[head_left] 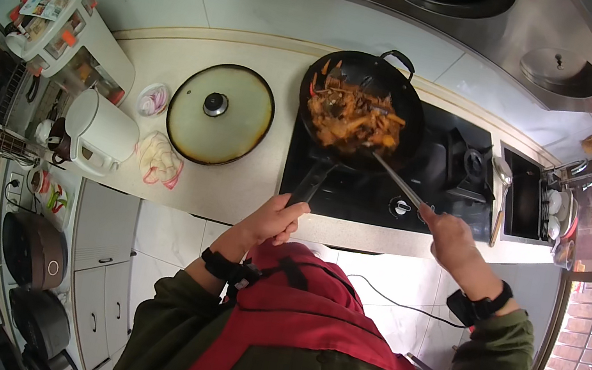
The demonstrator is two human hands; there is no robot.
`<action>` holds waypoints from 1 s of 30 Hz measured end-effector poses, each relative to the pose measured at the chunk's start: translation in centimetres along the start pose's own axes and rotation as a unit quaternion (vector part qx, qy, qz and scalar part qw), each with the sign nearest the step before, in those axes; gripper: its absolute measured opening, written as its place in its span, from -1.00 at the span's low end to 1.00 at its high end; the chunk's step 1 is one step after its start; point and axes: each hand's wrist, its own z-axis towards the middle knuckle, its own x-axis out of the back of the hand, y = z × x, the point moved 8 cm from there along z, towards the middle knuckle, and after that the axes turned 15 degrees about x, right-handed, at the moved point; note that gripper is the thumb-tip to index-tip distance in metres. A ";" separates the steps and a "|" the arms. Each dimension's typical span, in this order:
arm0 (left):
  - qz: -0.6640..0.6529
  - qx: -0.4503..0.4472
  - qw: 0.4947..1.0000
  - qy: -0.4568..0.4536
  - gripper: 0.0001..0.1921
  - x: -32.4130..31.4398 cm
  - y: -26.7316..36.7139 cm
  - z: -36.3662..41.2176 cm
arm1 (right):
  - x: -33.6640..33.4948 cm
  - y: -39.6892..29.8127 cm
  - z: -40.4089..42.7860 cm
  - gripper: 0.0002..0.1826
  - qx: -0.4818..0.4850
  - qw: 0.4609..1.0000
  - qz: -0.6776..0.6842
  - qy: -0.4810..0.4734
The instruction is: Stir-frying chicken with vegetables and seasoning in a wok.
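Observation:
A black wok (413, 107) sits over the left burner of a black glass gas hob (353, 195). Brown braised food (353, 115), with red chilli pieces near the upper left wall, lies inside it. My left hand (272, 219) is closed around the wok's long black handle (311, 183). In my right hand (452, 242) is a long-handled metal spatula (400, 184), its shaft slanting up and left into the wok. The spatula's tip is partly hidden in the food at the lower edge.
Left of the hob lie a glass lid (215, 135), a bowl of sliced onion (153, 100) and a crumpled cloth (159, 158). A white kettle (98, 129) stands farther left. A ladle (503, 171) rests beside the sink (523, 195). The range hood (420, 17) hangs above.

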 end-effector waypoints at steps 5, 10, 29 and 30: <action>-0.022 0.002 1.000 -0.019 -0.81 -0.5 0.1 0.1 | -0.5 1.2 1.2 -0.38 -0.040 0.998 -0.004 0.044; -0.016 -0.005 1.000 -0.003 -0.76 0.5 -0.4 0.2 | 5.3 1.1 -1.9 -0.37 -0.011 0.985 0.157 0.067; -0.030 -0.008 0.999 0.019 -0.74 0.6 -0.6 0.2 | 0.8 1.1 9.4 -0.46 0.011 0.990 -0.086 0.113; -0.026 -0.006 0.999 0.017 -0.74 0.5 -0.5 0.3 | 1.2 0.8 9.0 -0.45 0.025 0.986 -0.084 0.141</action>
